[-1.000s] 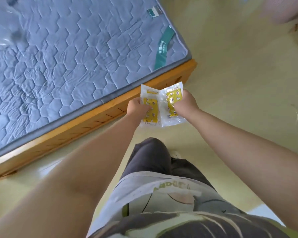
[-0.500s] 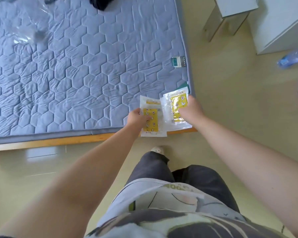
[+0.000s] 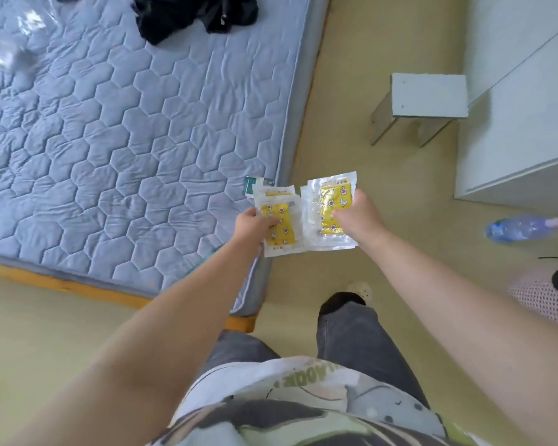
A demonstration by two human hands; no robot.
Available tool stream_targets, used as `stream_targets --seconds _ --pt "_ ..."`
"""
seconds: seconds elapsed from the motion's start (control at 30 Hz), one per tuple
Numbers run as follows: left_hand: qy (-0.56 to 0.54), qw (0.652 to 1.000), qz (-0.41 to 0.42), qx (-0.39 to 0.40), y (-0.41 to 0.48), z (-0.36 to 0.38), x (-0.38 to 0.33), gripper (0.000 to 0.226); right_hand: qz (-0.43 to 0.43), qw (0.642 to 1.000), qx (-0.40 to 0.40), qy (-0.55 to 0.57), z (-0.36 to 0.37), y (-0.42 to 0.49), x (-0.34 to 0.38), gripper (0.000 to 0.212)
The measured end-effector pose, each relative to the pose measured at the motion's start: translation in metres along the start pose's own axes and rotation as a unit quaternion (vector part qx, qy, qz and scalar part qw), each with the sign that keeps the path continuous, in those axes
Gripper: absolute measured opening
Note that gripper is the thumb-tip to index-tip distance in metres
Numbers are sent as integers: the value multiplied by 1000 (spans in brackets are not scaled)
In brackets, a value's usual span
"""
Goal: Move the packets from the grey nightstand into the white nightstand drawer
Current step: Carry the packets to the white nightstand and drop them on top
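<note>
My left hand (image 3: 251, 227) grips a clear packet with a yellow patterned insert (image 3: 279, 224), and more packets seem stacked behind it. A second clear packet with a yellow insert (image 3: 331, 206) is held by my right hand (image 3: 358, 220). Both packets are held side by side at arm's length, over the corner of the bed. A white cabinet (image 3: 522, 123) stands at the right; whether it is the white nightstand I cannot tell, and no drawer shows. No grey nightstand is in view.
A bed with a grey quilted mattress (image 3: 126, 130) fills the left, black clothing (image 3: 194, 14) lying on its far end. A small white stool (image 3: 429, 94) stands beside the cabinet. A blue plastic bottle (image 3: 522, 228) lies on the yellow floor, with a pink mesh item (image 3: 541, 300) near it.
The view has swung to the right: the bed has slid left, and the stool, cabinet and bottle have come further into view. Both hands keep hold of their packets.
</note>
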State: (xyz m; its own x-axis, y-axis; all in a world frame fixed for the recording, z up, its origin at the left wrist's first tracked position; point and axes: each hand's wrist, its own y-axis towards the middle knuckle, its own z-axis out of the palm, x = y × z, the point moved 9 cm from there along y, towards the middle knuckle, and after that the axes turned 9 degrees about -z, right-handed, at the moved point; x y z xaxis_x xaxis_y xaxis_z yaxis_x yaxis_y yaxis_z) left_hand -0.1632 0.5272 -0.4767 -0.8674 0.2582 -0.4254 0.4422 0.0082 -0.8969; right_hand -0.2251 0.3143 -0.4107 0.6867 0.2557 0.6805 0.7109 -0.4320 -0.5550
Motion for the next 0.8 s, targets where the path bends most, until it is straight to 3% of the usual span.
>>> stream_targets --seconds 0.17,0.33,0.4,0.6,0.8 --pt "-36 998 -53 8 -15 128 -26 18 16 999 -10 26 -131 61 -25 23" --pt "-8 1000 -1 19 -4 198 -115 18 42 995 -18 94 -197 137 -29 31" --pt "3 1000 21 20 5 210 -155 16 47 993 -10 110 -207 171 -18 46" --pt "22 999 35 16 49 238 -286 23 13 992 -8 122 -247 292 64 52" --pt "99 989 103 31 98 290 -499 20 15 979 -79 187 -325 437 186 48"
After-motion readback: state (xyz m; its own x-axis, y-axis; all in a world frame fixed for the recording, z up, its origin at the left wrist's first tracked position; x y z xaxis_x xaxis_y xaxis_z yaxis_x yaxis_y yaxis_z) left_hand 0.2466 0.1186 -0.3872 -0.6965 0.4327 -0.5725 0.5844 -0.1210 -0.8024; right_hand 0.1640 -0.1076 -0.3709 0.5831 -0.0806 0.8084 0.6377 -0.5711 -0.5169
